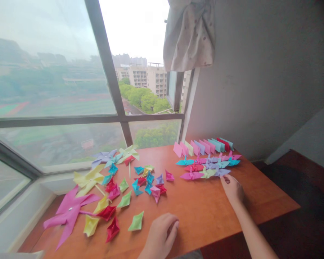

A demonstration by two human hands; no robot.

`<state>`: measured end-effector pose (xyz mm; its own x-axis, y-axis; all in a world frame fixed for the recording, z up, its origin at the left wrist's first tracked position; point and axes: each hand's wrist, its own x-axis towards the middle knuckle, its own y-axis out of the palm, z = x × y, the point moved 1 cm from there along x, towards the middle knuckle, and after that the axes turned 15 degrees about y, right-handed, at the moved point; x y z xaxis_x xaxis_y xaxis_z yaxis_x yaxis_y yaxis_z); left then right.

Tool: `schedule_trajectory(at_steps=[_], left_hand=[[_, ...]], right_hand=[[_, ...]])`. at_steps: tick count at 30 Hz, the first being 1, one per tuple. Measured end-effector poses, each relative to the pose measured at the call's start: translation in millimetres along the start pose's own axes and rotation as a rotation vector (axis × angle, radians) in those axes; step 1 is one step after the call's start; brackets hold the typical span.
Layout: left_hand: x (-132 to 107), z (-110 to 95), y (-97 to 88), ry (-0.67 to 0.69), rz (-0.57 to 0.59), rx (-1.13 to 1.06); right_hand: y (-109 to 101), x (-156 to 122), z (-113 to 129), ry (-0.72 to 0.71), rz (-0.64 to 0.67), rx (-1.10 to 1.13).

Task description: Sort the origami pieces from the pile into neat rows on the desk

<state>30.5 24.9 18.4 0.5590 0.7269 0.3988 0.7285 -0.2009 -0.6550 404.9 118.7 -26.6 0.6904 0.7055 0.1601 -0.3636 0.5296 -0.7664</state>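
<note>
My right hand [233,189] is closed, with its fingertips at the lavender paper crane [221,172] at the right end of the front row. Beside that crane stand a pale green paper crane [208,173] and a pink paper crane [191,175]. Behind them are more rows of cranes, among them a red paper crane [193,168] and a blue paper crane [185,162]. Near the front edge my left hand [162,235] rests on the wooden table [197,212], fingers curled and nothing visible in them. A green paper boat [136,221] lies just left of it.
Folded paper cards [205,146] stand in a row behind the cranes. Several small paper boats [125,199] lie scattered on the left, with pinwheels, a pink pinwheel [70,212] and a yellow pinwheel [90,179] among them. A window [121,117] and a tied curtain [190,39] border the table.
</note>
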Motion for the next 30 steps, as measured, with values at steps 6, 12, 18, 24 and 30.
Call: schedule_trajectory(at_steps=[6, 12, 18, 24, 30], left_hand=[[-0.4, -1.0, -0.7, -0.019, -0.06, -0.038], [1.7, -9.5, -11.4, -0.084, -0.18, -0.102], [17.1, 8.8, -83.0, -0.127, -0.247, -0.042], [43.3, 72.8, -189.4, -0.387, -0.379, 0.255], [67.5, 100.8, -229.6, -0.426, -0.447, 0.325]], right_hand=[[-7.6, -14.0, 9.9, 0.144, -0.094, 0.135], [0.2, -78.2, 57.0, -0.043, 0.16, 0.252], [16.7, -140.9, 92.1, -0.261, 0.36, 0.313], [27.5, -151.0, 90.6, -0.325, 0.382, 0.294], [30.6, -150.1, 89.9, -0.358, 0.397, 0.249]])
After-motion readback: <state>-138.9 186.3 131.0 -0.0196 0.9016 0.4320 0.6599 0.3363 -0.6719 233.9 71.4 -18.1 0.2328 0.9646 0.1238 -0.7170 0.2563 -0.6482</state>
